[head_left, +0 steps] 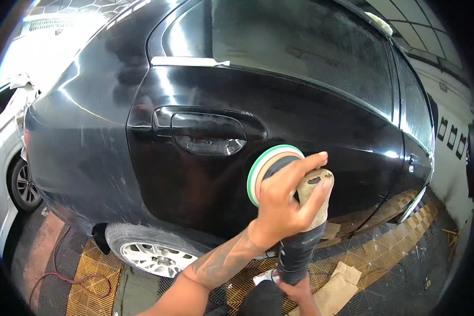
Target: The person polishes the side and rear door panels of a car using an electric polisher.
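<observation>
A polisher (297, 253) with a green-edged round pad (254, 181) is held against the black car's rear door (195, 184), below and right of the door handle (208, 129). My left hand (287, 197) is on the head of the tool, its fingers around the tan, worn cover. Lower down, my right hand (299, 292) is at the rear end of the black body, partly hidden behind it. White tape (187, 61) runs along the bottom of the window.
A white wheel (158, 255) is at the lower left, with a red hose (71, 279) on the tiled floor. Flattened cardboard (342, 287) lies at the lower right. A white car (2, 158) stands at the far left.
</observation>
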The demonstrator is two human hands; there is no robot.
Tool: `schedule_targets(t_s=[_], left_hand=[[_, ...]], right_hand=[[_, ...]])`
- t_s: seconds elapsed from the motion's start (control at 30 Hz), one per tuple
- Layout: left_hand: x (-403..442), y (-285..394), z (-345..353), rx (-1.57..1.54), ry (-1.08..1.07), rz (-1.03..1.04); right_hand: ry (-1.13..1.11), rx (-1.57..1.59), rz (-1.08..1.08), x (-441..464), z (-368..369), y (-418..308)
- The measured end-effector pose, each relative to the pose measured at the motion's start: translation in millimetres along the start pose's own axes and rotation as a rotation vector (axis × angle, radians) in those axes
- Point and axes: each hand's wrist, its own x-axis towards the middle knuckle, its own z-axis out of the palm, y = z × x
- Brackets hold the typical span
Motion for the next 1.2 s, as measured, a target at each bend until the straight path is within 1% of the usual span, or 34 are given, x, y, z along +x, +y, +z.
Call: schedule_targets(t_s=[0.07, 0.1, 0.13, 0.17, 0.2, 0.23, 0.27, 0.33, 0.37, 0.4, 0.47, 0.5, 0.53, 0.6, 0.67, 0.73, 0.83, 0.93, 1.03, 1.1, 1.17, 1.2], left_hand=[[-29, 11, -21, 0.041, 0.086, 0.086], [-58, 17, -36, 0.076, 0.087, 0.051], [-87, 21, -50, 0.043, 0.134, 0.047], [-119, 23, -59, 0.046, 0.182, -0.036], [-153, 29, -64, -0.035, 0.222, -0.29], [-172, 33, -73, 0.069, 0.078, -0.452], [-176, 38, -76, 0.091, -0.089, -0.6], [-169, 40, -68, -0.173, -0.232, -0.848], [-171, 28, -67, -0.16, -0.289, -0.825], [-163, 19, -65, -0.235, -0.349, -0.874], [-159, -3, -58, -0.57, -0.333, -0.962], [-156, -8, -50, -0.799, -0.308, -1.008], [-156, -7, -47, -0.815, -0.301, -1.0], [-152, -5, -41, -0.788, -0.158, -0.903], [-147, -3, -36, -0.788, -0.153, -0.859], [-141, 0, -28, -0.812, -0.064, -0.821], [-137, -4, -16, -0.823, -0.06, -0.783], [-131, -3, -8, -0.852, -0.041, -0.749], [-127, -1, -7, -0.851, -0.058, -0.746], [-127, 4, -7, -0.847, -0.003, -0.743], [-127, 4, -7, -0.853, -0.022, -0.749], [-127, 4, -7, -0.855, -0.045, -0.759]], right_hand=[[0.0, -0.005, -0.008, 0, 23, 10], [-0.002, 0.0, -0.016, -1, 31, 12], [-0.009, -0.01, -0.015, -2, 36, 11], [0.014, 0.042, 0.028, -3, 41, 9], [0.039, 0.098, 0.07, -3, 47, 5], [0.071, 0.099, 0.049, -3, 48, 4], [0.104, 0.1, 0.029, -2, 50, 3], [0.031, 0.068, 0.037, -2, 41, 17], [0.089, -0.071, -0.099, -3, 41, 12], [0.086, -0.083, -0.101, -2, 36, 13], [-0.055, -0.147, 0.025, 1, 26, 16], [-0.039, -0.192, 0.04, -1, 22, 12], [-0.035, -0.209, 0.039, -2, 15, 5], [-0.108, -0.507, -0.036, 3, -2, -15], [-0.092, -0.551, -0.013, 5, -15, -28], [-0.079, -0.599, 0.009, 7, -29, -37], [-0.096, -0.571, -0.043, 10, -54, -44], [-0.038, -0.545, 0.004, 8, -49, -72], [-0.028, -0.663, -0.004, 2, -46, -96], [-0.023, -0.738, -0.023, 1, -52, -98], [-0.099, -0.788, -0.058, 2, -62, -93], [-0.101, -0.792, -0.06, 1, -62, -95]])
